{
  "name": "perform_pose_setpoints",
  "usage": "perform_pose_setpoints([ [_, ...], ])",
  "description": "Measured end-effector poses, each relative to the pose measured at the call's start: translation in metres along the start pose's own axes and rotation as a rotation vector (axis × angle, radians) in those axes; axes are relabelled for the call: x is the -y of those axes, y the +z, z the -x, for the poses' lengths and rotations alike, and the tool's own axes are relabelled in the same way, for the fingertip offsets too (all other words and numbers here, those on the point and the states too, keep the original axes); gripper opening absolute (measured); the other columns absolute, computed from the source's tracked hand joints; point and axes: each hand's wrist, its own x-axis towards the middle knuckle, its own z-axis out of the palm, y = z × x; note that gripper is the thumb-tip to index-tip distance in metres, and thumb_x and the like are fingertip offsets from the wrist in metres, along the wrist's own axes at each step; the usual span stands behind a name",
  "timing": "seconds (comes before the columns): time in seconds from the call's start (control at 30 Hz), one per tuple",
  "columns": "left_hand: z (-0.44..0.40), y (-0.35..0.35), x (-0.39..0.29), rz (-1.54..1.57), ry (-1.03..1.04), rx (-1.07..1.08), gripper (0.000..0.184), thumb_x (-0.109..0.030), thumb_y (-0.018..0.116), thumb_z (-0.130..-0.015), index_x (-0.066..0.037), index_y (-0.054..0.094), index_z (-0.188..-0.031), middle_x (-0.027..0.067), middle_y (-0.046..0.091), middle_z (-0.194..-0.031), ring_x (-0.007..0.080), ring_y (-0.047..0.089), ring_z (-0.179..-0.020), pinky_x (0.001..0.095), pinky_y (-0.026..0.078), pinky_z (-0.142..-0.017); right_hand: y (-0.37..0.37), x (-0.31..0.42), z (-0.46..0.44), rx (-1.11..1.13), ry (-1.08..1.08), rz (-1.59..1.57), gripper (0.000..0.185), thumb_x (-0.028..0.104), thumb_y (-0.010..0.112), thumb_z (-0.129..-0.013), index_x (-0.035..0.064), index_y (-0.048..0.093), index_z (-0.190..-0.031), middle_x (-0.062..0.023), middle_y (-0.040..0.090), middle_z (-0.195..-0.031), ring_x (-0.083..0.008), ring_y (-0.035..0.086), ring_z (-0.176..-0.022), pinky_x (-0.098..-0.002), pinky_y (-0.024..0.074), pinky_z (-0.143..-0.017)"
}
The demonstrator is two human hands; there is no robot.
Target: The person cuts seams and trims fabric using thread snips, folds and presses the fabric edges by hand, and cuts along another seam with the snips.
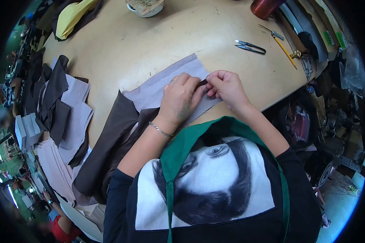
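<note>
My right hand (pixel 228 90) is closed in a pinch on the edge of a small piece of dark cloth (pixel 202 82). From the other side my left hand (pixel 180 97), with a ring and a bracelet on it, has its thumb and fingers closed on the same dark cloth. Under both hands a light grey piece of fabric (pixel 150 91) lies flat on the table. A dark brown garment piece (pixel 105 152) hangs over the table's near edge beside my left forearm. The exact fold between the fingertips is partly hidden.
Thread snips (pixel 250 47), a yellow pencil (pixel 286 52) and a small pointed tool (pixel 271 31) lie at the table's (pixel 215 32) right. A red metallic container (pixel 264 8) and a white bowl (pixel 146 10) stand farther back. Dark and grey cloth pieces (pixel 61 93) pile up on the left.
</note>
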Motion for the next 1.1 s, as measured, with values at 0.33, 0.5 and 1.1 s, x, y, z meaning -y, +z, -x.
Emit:
perform_pose_setpoints([
  [0.33, -0.039, -0.016, 0.006, 0.143, -0.105, 0.25, 0.016, -0.016, 0.062, -0.083, 0.0, 0.066, -0.086, 0.0156, 0.063, -0.078, 0.0307, 0.062, -0.072, 0.0366, 0.049, -0.065, 0.003, -0.004, -0.003, 0.043, -0.247, 0.102, 0.014, 0.014, 0.061, -0.087, 0.0003, 0.064, -0.084, -0.0002, 0.06, -0.067, -0.0058, 0.053, -0.057, -0.0212, 0.0442, -0.052],
  [0.5, -0.049, -0.016, 0.007, -0.035, -0.036, 0.295, 0.014, -0.012, 0.058, -0.085, 0.001, 0.06, -0.085, 0.0176, 0.061, -0.082, 0.0349, 0.06, -0.078, 0.0393, 0.048, -0.069, 0.001, -0.01, -0.008, -0.01, -0.3, 0.165, 0.015, 0.013, 0.062, -0.084, -0.0015, 0.064, -0.081, -0.0013, 0.06, -0.066, -0.0059, 0.051, -0.056, -0.0226, 0.0431, -0.052],
  [1.1, -0.039, -0.006, 0.024, 0.219, -0.112, 0.255, 0.021, -0.019, 0.057, -0.089, 0.0, 0.058, -0.098, 0.017, 0.06, -0.091, 0.0329, 0.057, -0.088, 0.0375, 0.046, -0.079, -0.017, 0.008, -0.011, 0.063, -0.345, 0.504, 0.05, 0.012, 0.072, -0.077, 0.0042, 0.048, -0.12, -0.0097, 0.06, -0.078, -0.0204, 0.061, -0.076, -0.0329, 0.0482, -0.068],
])
